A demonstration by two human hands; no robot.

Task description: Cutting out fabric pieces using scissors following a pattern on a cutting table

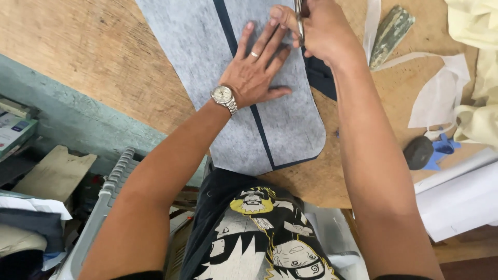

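Pressing flat, fingers spread, left hand [255, 72] pins grey felt piece [228, 62] near table [104, 62] front edge; right hand [316, 31] beside it, closed round scissors [299, 21]; green-grey block [390, 34] toward far right edge.

Bare wooden table [104, 57] lies open left of my left hand [254, 72]. Rightward, a mottled green block [391, 31], white paper scraps [441, 93] and a dark stone [418, 152] (beside a blue scrap) crowd the way.
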